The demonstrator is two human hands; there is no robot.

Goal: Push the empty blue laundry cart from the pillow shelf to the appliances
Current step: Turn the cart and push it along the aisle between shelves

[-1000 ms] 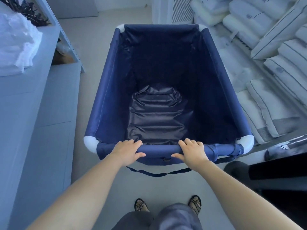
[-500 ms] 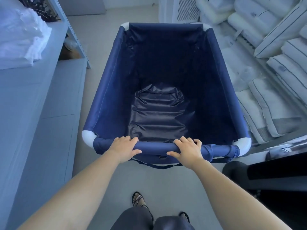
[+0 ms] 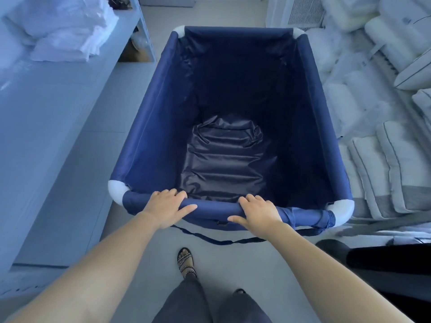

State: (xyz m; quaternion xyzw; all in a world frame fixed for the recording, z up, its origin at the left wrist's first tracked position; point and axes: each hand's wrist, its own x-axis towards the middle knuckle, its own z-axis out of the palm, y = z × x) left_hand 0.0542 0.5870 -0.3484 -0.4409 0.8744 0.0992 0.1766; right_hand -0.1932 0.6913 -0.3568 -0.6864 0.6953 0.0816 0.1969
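1. Left hand (image 3: 166, 209) and right hand (image 3: 258, 212): two hands, both curled over the near rail (image 3: 214, 206), fingers on top, thumbs toward each other.
2. One blue laundry cart (image 3: 149, 127), empty, in the aisle between the counter (image 3: 42, 108) on the left and the pillow shelf (image 3: 382, 141) on the right.
3. Likely light and easy to roll; fabric walls are soft, so push on the stiff rail, not the cloth.
4. One loose strap (image 3: 219, 240) dangles under the rail, close to the sandalled foot (image 3: 186, 262): trip risk.

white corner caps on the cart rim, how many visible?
4. Near-left cap beside the left hand, near-right cap past the right hand, far-left cap, far-right cap. None look hidden.
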